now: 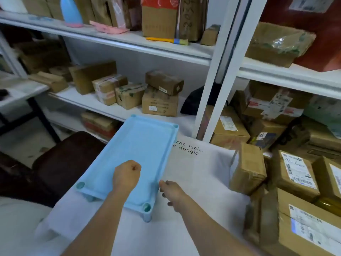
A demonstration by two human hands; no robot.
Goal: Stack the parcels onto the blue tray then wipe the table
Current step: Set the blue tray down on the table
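The blue tray point(140, 145) sits empty at the bench's point(193, 182) left edge. The left hand point(127, 174), its grip balled together, rests on the tray; the right hand point(172, 193), grip apart, touches its right rim.

We see only our own two bare forearms and hands, the left hand point(127, 174) and the right hand point(172, 193), with no sleeves, gloves, watch, rings or bracelets on the parts that show, from wrists to near the elbows.
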